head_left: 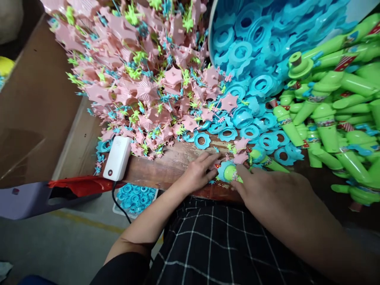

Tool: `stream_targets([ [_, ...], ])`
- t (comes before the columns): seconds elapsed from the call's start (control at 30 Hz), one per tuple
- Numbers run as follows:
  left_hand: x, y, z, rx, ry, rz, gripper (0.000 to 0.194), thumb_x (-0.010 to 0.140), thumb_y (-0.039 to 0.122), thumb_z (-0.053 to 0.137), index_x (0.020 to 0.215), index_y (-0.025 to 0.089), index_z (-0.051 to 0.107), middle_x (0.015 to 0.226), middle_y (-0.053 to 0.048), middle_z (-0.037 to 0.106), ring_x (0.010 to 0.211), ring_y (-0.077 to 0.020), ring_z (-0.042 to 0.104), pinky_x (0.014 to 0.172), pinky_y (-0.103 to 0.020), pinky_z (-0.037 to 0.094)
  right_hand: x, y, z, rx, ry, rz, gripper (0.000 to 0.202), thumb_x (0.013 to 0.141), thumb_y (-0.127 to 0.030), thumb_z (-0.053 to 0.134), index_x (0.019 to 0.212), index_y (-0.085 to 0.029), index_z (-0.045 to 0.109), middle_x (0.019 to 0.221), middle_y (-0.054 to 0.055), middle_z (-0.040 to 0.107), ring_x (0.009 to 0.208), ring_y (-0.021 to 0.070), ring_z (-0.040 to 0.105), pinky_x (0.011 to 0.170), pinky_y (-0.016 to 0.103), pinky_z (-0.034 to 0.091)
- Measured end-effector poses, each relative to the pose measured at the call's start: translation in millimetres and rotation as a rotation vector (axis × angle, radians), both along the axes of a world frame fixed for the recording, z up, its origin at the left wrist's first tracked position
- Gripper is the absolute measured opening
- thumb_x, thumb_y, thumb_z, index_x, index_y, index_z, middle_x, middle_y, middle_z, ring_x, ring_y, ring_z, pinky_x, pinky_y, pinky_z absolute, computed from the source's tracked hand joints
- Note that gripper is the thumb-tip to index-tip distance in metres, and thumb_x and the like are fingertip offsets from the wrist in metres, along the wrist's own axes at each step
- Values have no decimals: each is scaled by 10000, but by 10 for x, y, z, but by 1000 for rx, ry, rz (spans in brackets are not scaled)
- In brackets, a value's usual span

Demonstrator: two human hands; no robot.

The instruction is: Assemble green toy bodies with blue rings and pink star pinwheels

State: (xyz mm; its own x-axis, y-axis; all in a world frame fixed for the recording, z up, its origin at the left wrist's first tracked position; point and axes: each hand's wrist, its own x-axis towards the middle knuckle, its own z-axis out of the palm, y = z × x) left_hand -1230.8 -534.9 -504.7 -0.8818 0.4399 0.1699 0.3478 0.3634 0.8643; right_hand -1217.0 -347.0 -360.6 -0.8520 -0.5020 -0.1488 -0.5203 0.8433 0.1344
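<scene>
Near the table's front edge, my right hand (267, 190) is closed on a light green toy piece (230, 173) with a blue scalloped ring (222, 171) around it. My left hand (198, 174) is just left of that piece, fingers curved toward it over the wooden table (160, 168); its fingertips are near the ring, and whether they touch it is unclear. Behind my right hand lie a pink star-shaped piece (241, 144) and another green toy (258, 155).
Pink star pieces (147, 91) heap at the back left, blue rings (243, 53) spill from a tub at the back, and green toys (326, 118) pile at the right. A white power bank (117, 158) with a cable lies left. Below is a bin of blue parts (136, 198).
</scene>
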Motion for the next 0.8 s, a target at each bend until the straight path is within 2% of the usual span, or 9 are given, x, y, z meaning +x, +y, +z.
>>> stream_targets([
  [0.1, 17, -17, 0, 48, 83, 47, 545, 946, 208, 658, 1468, 262, 509, 1200, -95, 647, 1075, -223, 656, 903, -381, 584, 118, 187, -168, -99, 48, -30, 218, 983, -330, 506, 1009, -207, 685, 692, 56, 686, 497, 225, 601, 464, 323, 236],
  [0.2, 65, -58, 70, 115, 119, 66, 653, 922, 347, 731, 1516, 296, 464, 1175, -89, 660, 1026, -220, 653, 894, -386, 569, 338, 508, -407, -325, 102, -75, 434, 1027, -507, 479, 1266, -169, 608, 924, 75, 749, 697, 238, 673, 565, 344, 435],
  [0.27, 104, -60, 150, 188, 87, 72, 692, 913, 443, 730, 1533, 323, 449, 1265, -98, 649, 1116, -245, 630, 976, -425, 536, 474, 725, -547, -430, 119, -63, 424, 1024, -476, 518, 1303, -162, 582, 1033, 93, 736, 853, 259, 665, 736, 382, 509],
  [0.4, 186, 100, 266, 359, -148, 46, 664, 965, 610, 568, 1556, 345, 423, 1566, -102, 462, 1446, -317, 421, 1203, -519, 348, 557, 1021, -795, -510, 238, -75, 235, 974, -279, 609, 1197, -206, 619, 1238, 135, 626, 1120, 328, 581, 956, 493, 478],
  [0.5, 269, 296, 283, 482, -400, -5, 614, 1003, 606, 491, 1549, 333, 434, 1616, -83, 420, 1504, -316, 365, 1238, -509, 303, 451, 1097, -993, -551, 218, -95, 453, 933, -261, 618, 1364, -166, 518, 1495, 198, 432, 1352, 391, 444, 1073, 542, 441],
  [0.57, 328, 382, 291, 588, -465, -44, 615, 1002, 621, 478, 1524, 296, 475, 1565, -101, 490, 1469, -322, 422, 1220, -500, 337, 348, 1112, -1097, -539, 185, -99, 687, 881, -212, 610, 1516, -132, 362, 1520, 213, 415, 1368, 399, 418, 1105, 558, 421],
  [0.67, 378, 390, 328, 665, -491, -119, 602, 1003, 615, 480, 1502, 279, 505, 1445, -120, 605, 1351, -312, 553, 1143, -482, 429, 198, 1138, -1162, -504, 188, -119, 919, 789, -196, 642, 1604, -129, 221, 1394, 192, 538, 1213, 389, 495, 1048, 556, 459],
  [0.73, 351, 328, 350, 554, -419, -15, 460, 1022, 522, 513, 1416, 298, 594, 1360, -98, 662, 1264, -279, 613, 1092, -455, 466, 117, 1157, -1151, -482, 170, -112, 947, 760, -222, 681, 1601, -153, 251, 1300, 165, 587, 1114, 370, 520, 1009, 547, 481],
  [0.8, 264, 236, 347, 366, -222, 186, 316, 1028, 404, 548, 1300, 300, 670, 1255, -74, 699, 1170, -242, 641, 1042, -428, 489, 65, 1158, -1118, -466, 147, -84, 932, 748, -211, 692, 1587, -170, 288, 1259, 148, 600, 1089, 360, 530, 1008, 544, 485],
])
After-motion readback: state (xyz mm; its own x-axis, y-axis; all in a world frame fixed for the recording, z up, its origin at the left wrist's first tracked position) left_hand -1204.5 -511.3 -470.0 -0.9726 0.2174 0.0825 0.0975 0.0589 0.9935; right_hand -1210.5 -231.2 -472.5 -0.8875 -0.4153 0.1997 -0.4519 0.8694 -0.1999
